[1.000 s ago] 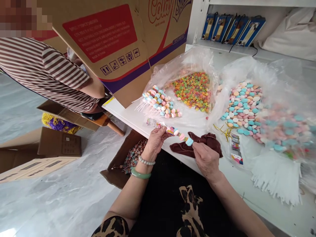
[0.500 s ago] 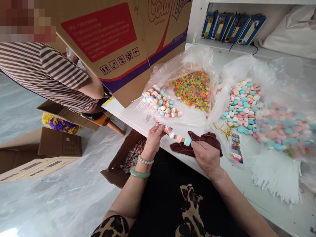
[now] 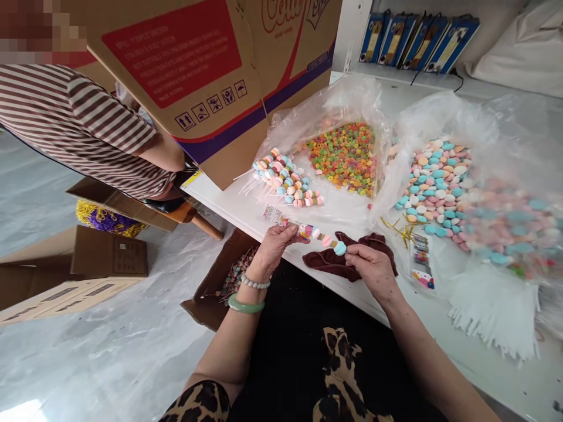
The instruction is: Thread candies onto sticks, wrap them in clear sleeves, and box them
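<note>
My left hand (image 3: 277, 243) is closed on a small printed plastic wrapper (image 3: 271, 214), whose clear top sticks out past the fingers. A candy skewer (image 3: 326, 240) of white, pink and blue marshmallows with gummy rings between them lies partly inside the wrapper. At its blue end, my right hand (image 3: 373, 268) pinches the skewer; the stick itself is hidden by the fingers. Under the right hand lies a dark brown cloth (image 3: 325, 265). Finished-looking candy skewers (image 3: 288, 179) are piled beyond my hands on the white table (image 3: 352, 220).
Bags hold gummy rings (image 3: 345, 158) and marshmallows (image 3: 435, 187). White sticks (image 3: 497, 316), gold ties (image 3: 400, 230) and flat wrappers (image 3: 422, 261) lie to the right. A big carton (image 3: 220, 76) stands at the back left, beside a person in a striped shirt (image 3: 109, 129). Below is a box of skewers (image 3: 237, 272).
Both hands and the skewer have shifted slightly, with the skewer's blue end now a little further right. My right hand's fingers have opened from a fist-like grip into a finer pinch.
</note>
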A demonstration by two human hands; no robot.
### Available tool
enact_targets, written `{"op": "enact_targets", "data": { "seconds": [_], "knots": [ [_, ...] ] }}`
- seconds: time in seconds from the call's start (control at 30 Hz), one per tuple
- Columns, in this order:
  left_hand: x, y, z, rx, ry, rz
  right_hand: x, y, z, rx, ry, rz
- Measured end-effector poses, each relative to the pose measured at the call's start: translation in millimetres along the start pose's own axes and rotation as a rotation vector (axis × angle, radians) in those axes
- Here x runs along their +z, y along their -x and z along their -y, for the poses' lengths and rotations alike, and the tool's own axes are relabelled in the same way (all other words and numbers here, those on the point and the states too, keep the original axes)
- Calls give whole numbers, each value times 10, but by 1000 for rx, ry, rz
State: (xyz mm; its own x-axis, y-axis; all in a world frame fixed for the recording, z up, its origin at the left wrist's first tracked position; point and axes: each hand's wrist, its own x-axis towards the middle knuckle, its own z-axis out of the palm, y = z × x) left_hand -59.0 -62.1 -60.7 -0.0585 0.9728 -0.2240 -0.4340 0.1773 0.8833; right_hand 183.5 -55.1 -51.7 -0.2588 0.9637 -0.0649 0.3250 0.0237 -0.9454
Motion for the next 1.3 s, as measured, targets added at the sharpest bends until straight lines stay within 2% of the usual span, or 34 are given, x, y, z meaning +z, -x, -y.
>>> {"op": "enact_targets", "data": {
  "seconds": [0.1, 0.2, 0.33, 0.4, 0.5, 0.57, 0.67, 0.73, 0.8, 0.83, 0.97, 1.03, 1.07, 1.1, 1.17, 1.23, 1.3],
  "knots": [
    [45, 10, 19, -25, 18, 3, 57, 18, 0, 161, -156, 9],
    [83, 13, 58, -31, 44, -11, 121, 43, 1, 262, -308, 58],
    [81, -5, 117, 51, 118, -117, 191, 78, -2, 340, -481, 133],
    [70, -13, 136, 78, 149, -160, 215, 85, -2, 358, -512, 146],
    [57, -12, 146, 49, 140, -108, 226, 77, -3, 390, -517, 163],
    [51, -4, 143, 18, 139, -68, 221, 66, -11, 444, -515, 233],
    [42, 8, 132, -5, 157, -82, 214, 55, -33, 505, -491, 279],
    [39, 16, 122, -4, 146, -104, 221, 59, -44, 479, -441, 239],
    [42, 24, 112, 4, 108, -112, 238, 79, -45, 357, -297, 160],
    [45, 28, 108, 13, 84, -112, 250, 95, -44, 253, -178, 109],
    [59, 35, 111, 27, 72, -117, 299, 192, -56, -312, 427, -157],
    [61, 32, 130, -2, 145, -114, 320, 235, -76, -486, 667, -232],
    [64, 31, 145, -17, 183, -115, 329, 249, -86, -526, 740, -250],
    [73, 30, 164, -28, 216, -116, 338, 255, -93, -540, 767, -255],
    [115, 37, 209, -36, 262, -115, 355, 246, -92, -487, 662, -228],
    [201, 56, 260, -31, 282, -106, 379, 212, -71, -309, 400, -156],
    [313, 86, 303, -34, 274, -99, 410, 168, -36, -37, 56, -55]
  ]
}}
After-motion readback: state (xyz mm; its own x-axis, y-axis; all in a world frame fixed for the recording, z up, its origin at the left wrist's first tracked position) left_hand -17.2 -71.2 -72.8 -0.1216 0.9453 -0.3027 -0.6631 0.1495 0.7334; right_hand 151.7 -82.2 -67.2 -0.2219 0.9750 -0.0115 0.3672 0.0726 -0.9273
